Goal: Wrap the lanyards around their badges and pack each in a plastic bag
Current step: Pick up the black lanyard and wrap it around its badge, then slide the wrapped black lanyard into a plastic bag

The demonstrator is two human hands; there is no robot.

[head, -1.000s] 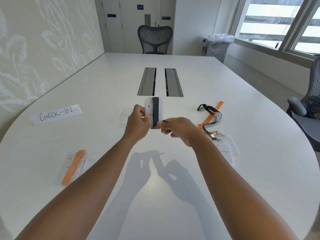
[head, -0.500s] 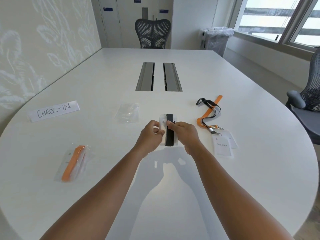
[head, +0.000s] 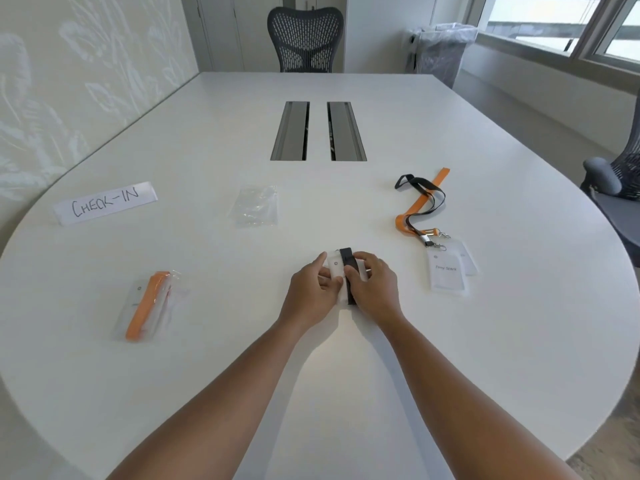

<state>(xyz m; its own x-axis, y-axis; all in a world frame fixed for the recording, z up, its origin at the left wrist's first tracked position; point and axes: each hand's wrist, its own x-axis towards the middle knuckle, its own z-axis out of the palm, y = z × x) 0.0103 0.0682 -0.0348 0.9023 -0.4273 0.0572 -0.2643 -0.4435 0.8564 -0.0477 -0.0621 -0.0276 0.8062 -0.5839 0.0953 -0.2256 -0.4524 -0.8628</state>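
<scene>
A white badge (head: 335, 265) with a black lanyard (head: 346, 259) wound round it lies low over the white table (head: 346, 375), near the middle. My left hand (head: 311, 292) grips its left side and my right hand (head: 375, 289) grips its right side, fingers curled on the wrapped strap. Clear plastic bags (head: 256, 206) lie farther back to the left. A packed bag with an orange lanyard and badge (head: 147, 304) lies at the left. Two loose badges (head: 448, 271) with a tangled orange lanyard (head: 414, 211) and black lanyard (head: 424, 185) lie to the right.
A paper sign reading CHECK-IN (head: 105, 202) sits at the far left. Two metal cable hatches (head: 317, 131) run down the table's centre. Mesh chairs stand at the far end (head: 304, 39) and at the right edge (head: 616, 188). A lined bin (head: 440, 53) stands by the window.
Both hands have lowered the wrapped badge from chest height down toward the table and nearer to me. My right hand has moved from the strap's end onto the badge.
</scene>
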